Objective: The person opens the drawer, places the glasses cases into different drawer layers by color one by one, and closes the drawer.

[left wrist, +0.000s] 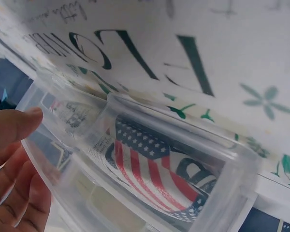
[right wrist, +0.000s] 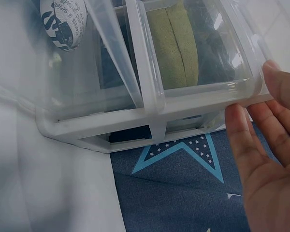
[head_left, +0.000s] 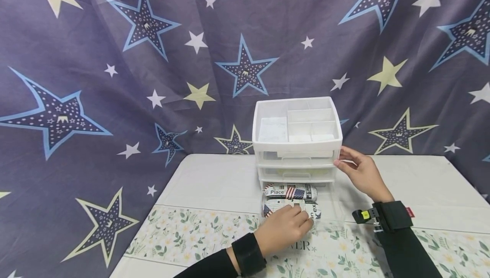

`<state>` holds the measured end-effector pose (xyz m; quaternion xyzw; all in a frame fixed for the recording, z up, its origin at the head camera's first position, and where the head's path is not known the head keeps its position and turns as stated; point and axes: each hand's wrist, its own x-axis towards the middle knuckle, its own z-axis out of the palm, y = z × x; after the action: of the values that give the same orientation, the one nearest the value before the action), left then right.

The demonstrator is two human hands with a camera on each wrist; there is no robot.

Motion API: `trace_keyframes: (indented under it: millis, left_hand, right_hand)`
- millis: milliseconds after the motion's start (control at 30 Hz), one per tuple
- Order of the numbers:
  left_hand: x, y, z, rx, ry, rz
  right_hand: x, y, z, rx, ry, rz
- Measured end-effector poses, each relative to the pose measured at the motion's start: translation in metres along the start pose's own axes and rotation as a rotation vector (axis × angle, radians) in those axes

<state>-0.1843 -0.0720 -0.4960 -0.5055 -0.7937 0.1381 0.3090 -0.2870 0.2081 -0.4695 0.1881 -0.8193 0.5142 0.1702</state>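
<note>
A white plastic drawer unit [head_left: 297,148] stands on the table, its clear bottom drawer [head_left: 330,210] pulled out. Two rounded bundles [head_left: 289,191] printed with flags and lettering lie inside that drawer. At the drawer's front is my left hand [head_left: 283,229]; in the left wrist view its thumb lies over the clear edge, with bent fingers on the outer side. My right hand [head_left: 363,178] holds the unit's right side near the upper drawers, thumb toward the front. In the right wrist view a green cloth item [right wrist: 173,48] shows through another drawer.
The unit's top has a divided open tray [head_left: 311,116]. Below lies a white table [head_left: 214,176] with a floral, lettered runner [head_left: 191,231]. A dark star-patterned curtain [head_left: 214,14] hangs close behind the unit.
</note>
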Motion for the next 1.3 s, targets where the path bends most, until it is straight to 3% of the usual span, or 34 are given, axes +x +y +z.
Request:
trace_keyframes:
  millis: [433, 667, 1033, 1300]
  left_hand:
    - [0.004, 0.013, 0.006, 0.186, 0.155, 0.010]
    - [0.006, 0.015, 0.008, 0.189, 0.109, -0.017]
    - [0.007, 0.012, 0.009, 0.195, 0.107, -0.006]
    - [0.006, 0.013, 0.006, 0.144, 0.037, -0.006]
  right_hand:
    - [-0.001, 0.000, 0.000, -0.012, -0.001, -0.002]
    - [0.000, -0.003, -0.001, -0.019, 0.006, -0.009]
    - [0.001, -0.005, -0.003, -0.017, 0.002, -0.010]
    - [-0.001, -0.002, -0.001, -0.016, -0.002, -0.004]
